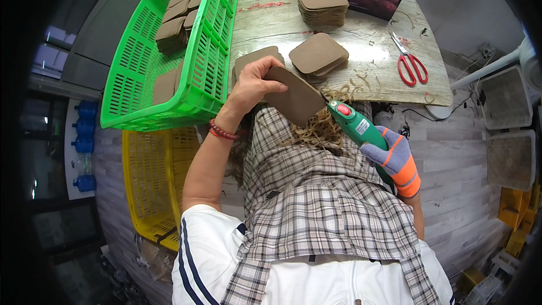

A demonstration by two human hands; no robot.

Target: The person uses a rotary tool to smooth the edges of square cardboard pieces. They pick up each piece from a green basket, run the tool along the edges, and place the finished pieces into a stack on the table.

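Observation:
Pinched between thumb and fingers, my left hand (255, 86) holds up a brown, leather-like flat piece (296, 97) with rounded corners, above my lap. A glove in grey-purple and orange covers my right hand (390, 155), which is wrapped round a green handheld electric trimmer (357, 124) with a red button. The trimmer's dark tip meets the right edge of the piece; its exact contact is too small to tell. Curly brown offcut strips (322, 131) hang below, on the checked apron (316, 192). Just beyond my hands lie a stack of similar pieces (319, 55) and another stack (257, 56), partly hidden by my left hand.
A green basket (206, 51) with stacked pieces stands at the left, a yellow crate (149, 181) below it. On the wooden table (265, 17) are another stack (323, 7), red-handled scissors (413, 68) and scraps. A dark box (361, 3) of pieces sits at the far edge.

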